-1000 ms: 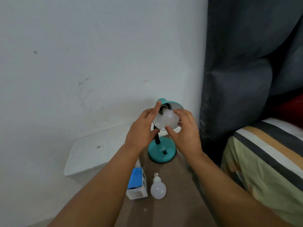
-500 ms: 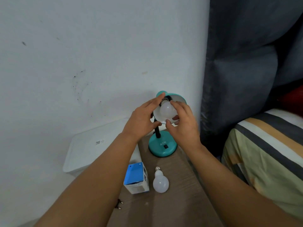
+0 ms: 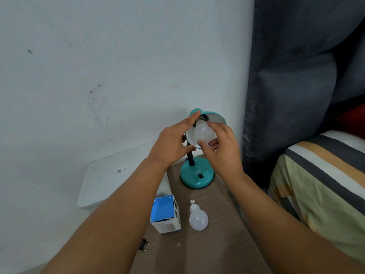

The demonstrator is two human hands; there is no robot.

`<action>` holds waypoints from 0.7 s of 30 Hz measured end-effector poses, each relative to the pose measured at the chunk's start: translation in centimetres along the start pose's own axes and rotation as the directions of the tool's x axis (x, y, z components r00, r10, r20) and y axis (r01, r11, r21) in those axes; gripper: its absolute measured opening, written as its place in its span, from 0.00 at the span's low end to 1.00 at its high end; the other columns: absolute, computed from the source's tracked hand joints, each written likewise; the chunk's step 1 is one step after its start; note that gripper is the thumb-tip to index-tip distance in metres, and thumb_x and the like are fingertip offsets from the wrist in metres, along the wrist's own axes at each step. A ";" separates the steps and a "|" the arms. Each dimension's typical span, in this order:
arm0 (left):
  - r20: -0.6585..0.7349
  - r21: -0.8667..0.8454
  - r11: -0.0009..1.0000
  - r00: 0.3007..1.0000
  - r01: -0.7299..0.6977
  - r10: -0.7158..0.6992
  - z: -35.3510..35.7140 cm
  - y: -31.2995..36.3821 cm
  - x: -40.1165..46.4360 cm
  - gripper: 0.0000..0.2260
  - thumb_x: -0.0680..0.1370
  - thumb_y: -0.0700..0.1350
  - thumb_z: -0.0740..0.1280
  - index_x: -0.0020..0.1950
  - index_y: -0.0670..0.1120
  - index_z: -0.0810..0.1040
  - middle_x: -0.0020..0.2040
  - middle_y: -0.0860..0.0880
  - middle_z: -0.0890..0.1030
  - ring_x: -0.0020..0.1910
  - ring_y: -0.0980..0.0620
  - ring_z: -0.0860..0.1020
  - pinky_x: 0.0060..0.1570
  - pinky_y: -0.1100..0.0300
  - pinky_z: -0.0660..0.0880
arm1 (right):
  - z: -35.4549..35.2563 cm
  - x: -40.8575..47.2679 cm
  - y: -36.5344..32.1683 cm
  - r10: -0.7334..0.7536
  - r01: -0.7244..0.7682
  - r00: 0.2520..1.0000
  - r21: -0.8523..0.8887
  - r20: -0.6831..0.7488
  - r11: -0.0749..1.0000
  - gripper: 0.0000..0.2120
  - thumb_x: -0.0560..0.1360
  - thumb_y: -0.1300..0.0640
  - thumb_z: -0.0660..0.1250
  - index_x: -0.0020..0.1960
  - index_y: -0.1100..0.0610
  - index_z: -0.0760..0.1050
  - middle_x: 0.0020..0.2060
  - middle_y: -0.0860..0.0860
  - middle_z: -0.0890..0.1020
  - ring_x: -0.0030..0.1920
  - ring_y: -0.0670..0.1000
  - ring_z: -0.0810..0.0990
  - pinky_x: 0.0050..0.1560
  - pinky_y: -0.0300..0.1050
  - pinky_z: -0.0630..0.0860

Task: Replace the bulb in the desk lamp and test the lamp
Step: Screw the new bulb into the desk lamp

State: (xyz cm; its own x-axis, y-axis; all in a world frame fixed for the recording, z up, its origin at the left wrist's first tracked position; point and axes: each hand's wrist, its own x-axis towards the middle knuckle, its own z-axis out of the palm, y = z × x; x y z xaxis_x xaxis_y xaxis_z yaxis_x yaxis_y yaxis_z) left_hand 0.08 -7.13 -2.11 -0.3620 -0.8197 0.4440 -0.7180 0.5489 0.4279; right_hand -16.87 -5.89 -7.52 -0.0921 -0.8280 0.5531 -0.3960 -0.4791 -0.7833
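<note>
A teal desk lamp (image 3: 197,177) stands at the far end of a narrow wooden table (image 3: 207,246), its shade (image 3: 216,116) tilted toward me. A white bulb (image 3: 203,133) sits in the shade, its metal base at the socket. My right hand (image 3: 221,147) grips that bulb with curled thumb and fingers. My left hand (image 3: 171,143) holds the shade's left rim, index finger along the top and thumb under the edge. A second white bulb (image 3: 198,218) lies on the table beside a blue and white bulb box (image 3: 166,214).
A black two-pin plug (image 3: 143,245) lies at the table's left edge. A white lidded plastic bin (image 3: 110,177) stands left of the table against the white wall. A dark curtain (image 3: 292,80) hangs to the right, with a striped bed (image 3: 320,180) below it.
My right hand's fingers have shifted round the bulb in the shade, thumb now underneath. My left hand stays on the shade. The view has tilted slightly.
</note>
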 end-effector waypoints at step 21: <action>-0.016 0.016 1.000 1.000 -0.008 0.008 0.2 0.3 -0.2 0.42 0.71 0.43 0.77 0.78 0.61 0.59 0.67 0.51 0.77 0.52 0.55 0.81 0.53 0.60 0.79 | 0.2 -0.1 -0.3 0.092 -0.089 0.995 0.048 -0.046 0.995 0.26 0.71 0.50 0.75 0.64 0.51 0.69 0.59 0.43 0.70 0.44 0.46 0.79 0.42 0.43 0.82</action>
State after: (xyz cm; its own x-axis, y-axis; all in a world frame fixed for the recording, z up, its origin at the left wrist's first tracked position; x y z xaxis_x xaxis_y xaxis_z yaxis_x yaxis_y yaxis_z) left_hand -0.17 -6.86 -2.21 -0.3586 -0.8125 0.4596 -0.7248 0.5526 0.4114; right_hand -16.60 -5.75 -7.39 -0.1701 -0.8542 0.4914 -0.3420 -0.4165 -0.8424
